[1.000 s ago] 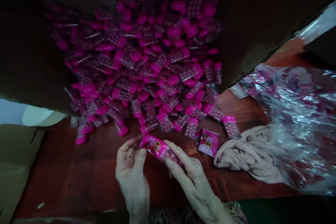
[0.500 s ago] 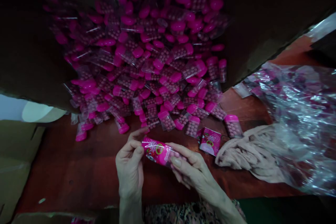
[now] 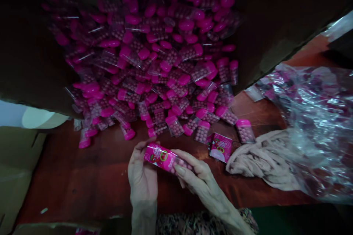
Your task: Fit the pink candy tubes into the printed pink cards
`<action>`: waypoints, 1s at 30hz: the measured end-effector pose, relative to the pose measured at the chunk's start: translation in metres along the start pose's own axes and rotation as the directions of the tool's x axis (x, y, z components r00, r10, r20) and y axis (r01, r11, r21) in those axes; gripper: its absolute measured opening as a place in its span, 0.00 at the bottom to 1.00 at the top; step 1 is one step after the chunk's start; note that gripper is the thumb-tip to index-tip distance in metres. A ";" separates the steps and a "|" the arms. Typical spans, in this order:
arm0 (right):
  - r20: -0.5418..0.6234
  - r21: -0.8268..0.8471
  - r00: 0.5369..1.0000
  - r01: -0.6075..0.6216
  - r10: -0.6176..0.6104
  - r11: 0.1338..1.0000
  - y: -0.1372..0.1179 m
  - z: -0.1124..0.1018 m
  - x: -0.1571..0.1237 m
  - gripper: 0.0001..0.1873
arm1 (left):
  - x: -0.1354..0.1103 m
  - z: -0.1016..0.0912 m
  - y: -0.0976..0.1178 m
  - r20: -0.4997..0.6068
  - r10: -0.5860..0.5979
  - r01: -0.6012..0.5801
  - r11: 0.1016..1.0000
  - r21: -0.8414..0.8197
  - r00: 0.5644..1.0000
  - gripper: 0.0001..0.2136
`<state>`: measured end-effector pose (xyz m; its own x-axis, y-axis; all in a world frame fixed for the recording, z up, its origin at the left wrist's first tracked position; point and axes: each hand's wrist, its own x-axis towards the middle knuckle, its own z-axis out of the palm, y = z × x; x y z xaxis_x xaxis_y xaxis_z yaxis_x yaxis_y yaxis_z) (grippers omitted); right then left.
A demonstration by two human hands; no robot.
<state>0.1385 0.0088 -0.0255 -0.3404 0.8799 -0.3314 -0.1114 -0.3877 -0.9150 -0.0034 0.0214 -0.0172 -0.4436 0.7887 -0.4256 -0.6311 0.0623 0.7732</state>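
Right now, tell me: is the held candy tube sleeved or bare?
Sleeved: a printed pink wrapper covers it, candy balls showing at one end.

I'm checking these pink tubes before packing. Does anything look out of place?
The printed pink packet lies loose beside the heap of bagged, unprinted tubes, resembling the printed tube between the left hand and right hand. Crumpled beige cloth on the table also looks odd there.

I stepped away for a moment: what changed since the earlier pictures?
The left hand shifted under the pink-labelled tube of beads, turning its label fully upward; the right hand still holds the other end. The heap of pink-capped packets stayed as it was.
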 end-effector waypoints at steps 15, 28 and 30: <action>-0.180 -0.495 0.966 0.072 -0.184 0.866 -0.006 0.014 -0.013 0.25 | -0.020 0.011 -0.010 0.108 -0.270 0.262 0.961 0.084 0.957 0.11; -0.089 -0.502 0.947 0.226 -0.310 0.835 -0.003 0.022 -0.008 0.29 | -0.025 0.009 -0.011 0.093 -0.257 0.255 0.966 0.034 0.962 0.11; -0.081 -0.551 0.949 0.213 -0.306 0.807 -0.001 0.023 -0.009 0.28 | -0.025 0.015 -0.008 0.120 -0.278 0.271 0.960 0.071 0.953 0.09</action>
<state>0.1205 -0.0053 -0.0162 -0.2134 0.9755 -0.0532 0.3516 0.0258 -0.9358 0.0224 0.0109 -0.0057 -0.1710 0.8079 -0.5640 -0.6805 0.3172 0.6606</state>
